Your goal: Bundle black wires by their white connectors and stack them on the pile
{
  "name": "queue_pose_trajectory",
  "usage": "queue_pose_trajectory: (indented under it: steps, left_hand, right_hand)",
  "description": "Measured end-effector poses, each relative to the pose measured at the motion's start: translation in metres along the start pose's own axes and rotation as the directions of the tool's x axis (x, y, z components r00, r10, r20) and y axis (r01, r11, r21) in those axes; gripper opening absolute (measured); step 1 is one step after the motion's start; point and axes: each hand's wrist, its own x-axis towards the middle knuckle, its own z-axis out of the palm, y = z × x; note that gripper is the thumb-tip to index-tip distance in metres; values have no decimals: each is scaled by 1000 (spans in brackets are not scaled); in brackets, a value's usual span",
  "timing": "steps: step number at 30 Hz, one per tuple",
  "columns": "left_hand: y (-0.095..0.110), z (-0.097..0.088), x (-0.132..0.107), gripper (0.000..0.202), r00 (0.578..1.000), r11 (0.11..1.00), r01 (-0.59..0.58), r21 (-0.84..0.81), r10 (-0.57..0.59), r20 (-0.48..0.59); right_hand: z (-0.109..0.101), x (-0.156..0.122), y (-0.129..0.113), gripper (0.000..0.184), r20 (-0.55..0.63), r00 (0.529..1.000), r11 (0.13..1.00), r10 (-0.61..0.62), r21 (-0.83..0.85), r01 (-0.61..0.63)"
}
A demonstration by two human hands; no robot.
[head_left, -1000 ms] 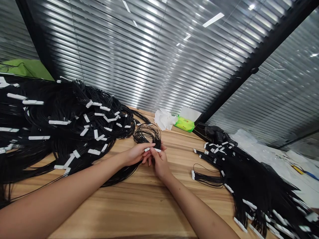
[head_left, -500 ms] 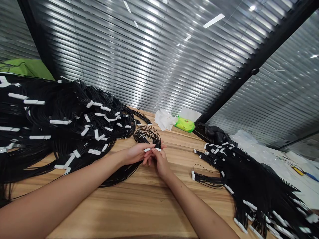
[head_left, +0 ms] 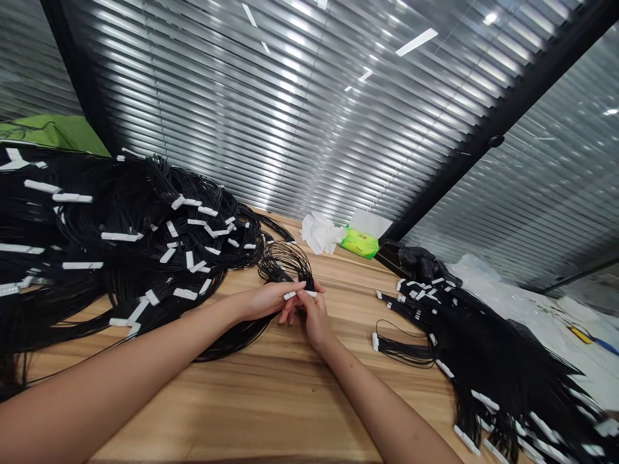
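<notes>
Both hands meet at the middle of the wooden table (head_left: pixel 271 399). My left hand (head_left: pixel 264 301) and my right hand (head_left: pixel 312 316) pinch the two white connectors (head_left: pixel 300 294) of one black wire harness. Its thin black wires form a coiled loop (head_left: pixel 285 258) just beyond my fingertips. Fingers of both hands are closed on the connector ends. A big heap of the same black harnesses with white connectors (head_left: pixel 120 251) lies to the left, touching the loop's wires.
A second pile of black harnesses (head_left: pixel 483 361) spreads along the right side. One loose harness (head_left: pixel 399 345) lies beside it. Crumpled white tissue (head_left: pixel 316 232) and a green tissue pack (head_left: pixel 358 242) sit at the far edge. Slatted blinds stand behind. A white surface lies right.
The hands have stayed together on the connectors with only slight finger shifts. The view has shifted a little.
</notes>
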Motion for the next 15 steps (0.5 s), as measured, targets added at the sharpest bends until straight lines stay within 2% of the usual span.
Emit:
queue_pose_trajectory:
  steps: [4, 7, 12, 15]
  left_hand:
    - [1, -2, 0, 38, 999, 999, 34, 8, -34, 33]
    - [0, -6, 1, 35, 999, 995, 44, -85, -41, 35]
    - [4, -10, 1, 47, 998, 949, 56, -309, -58, 3]
    - [6, -11, 2, 49, 998, 938, 55, -341, -61, -5]
  right_hand:
    - [0, 0, 0, 43, 21, 1000, 1000, 2, 8, -2]
    - [-1, 2, 0, 41, 61, 998, 999, 22, 22, -23]
    - [-4, 5, 1, 39, 116, 993, 1000, 11, 18, -13]
    - [-4, 5, 3, 39, 143, 989, 1000, 22, 14, -24]
